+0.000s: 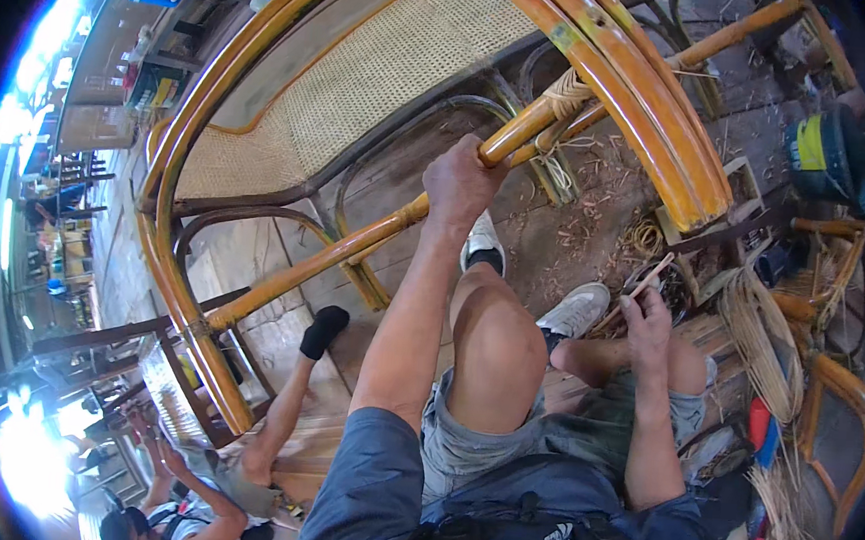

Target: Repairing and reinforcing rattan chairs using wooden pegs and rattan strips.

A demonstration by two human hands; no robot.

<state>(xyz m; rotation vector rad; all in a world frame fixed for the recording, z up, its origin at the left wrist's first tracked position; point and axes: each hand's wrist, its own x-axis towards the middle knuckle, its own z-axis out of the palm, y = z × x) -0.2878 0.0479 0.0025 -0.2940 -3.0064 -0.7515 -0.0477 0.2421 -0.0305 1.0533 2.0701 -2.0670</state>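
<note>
My left hand [462, 182] is closed round the crossbar of a glossy orange-brown rattan furniture frame [654, 115]. The frame stands tilted before me, with bent poles curving up at both ends. Pale cane strips [568, 96] are wound round the joint near its right side, with loose ends hanging below. In my right hand [647, 320], near my right knee, a thin light-brown stick [656, 274] is pinched between fingers and thumb, pointing up. What lies inside that palm is hidden.
Behind the frame is a woven cane bench [397, 57]. Bundled cane strands [764, 338] and bent rattan pieces [851, 385] lie to my right, beyond them a dark bucket [830, 157]. Shavings litter the wooden floor [596, 226]. Another person [211, 500] sits at the lower left.
</note>
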